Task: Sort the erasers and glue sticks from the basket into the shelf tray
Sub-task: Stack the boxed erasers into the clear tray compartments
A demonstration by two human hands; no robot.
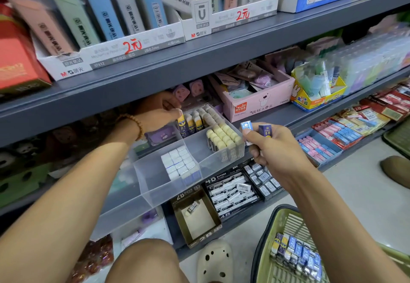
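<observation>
A clear plastic divided tray [155, 191] juts out from the middle shelf. Its compartments hold white erasers [180, 164], cream-topped erasers [224, 137] and yellow-and-purple wrapped erasers [193, 121]. My left hand [159, 111] reaches under the upper shelf and pinches a yellow-and-purple eraser [181, 120] at the tray's back row. My right hand [273, 149] hovers just right of the tray and grips two small wrapped erasers, a light blue one [247, 125] and a dark blue one [265, 130]. A green basket [268, 245] on the floor at the bottom right holds several more wrapped erasers [296, 255].
Below the tray stand a nearly empty 2B carton [197, 220] and black 4B eraser boxes [233, 191]. A pink box [261, 103] and a yellow box [317, 98] sit to the tray's right. The upper shelf edge [199, 60] overhangs my left hand. My knee [144, 260] and a white clog [215, 260] are below.
</observation>
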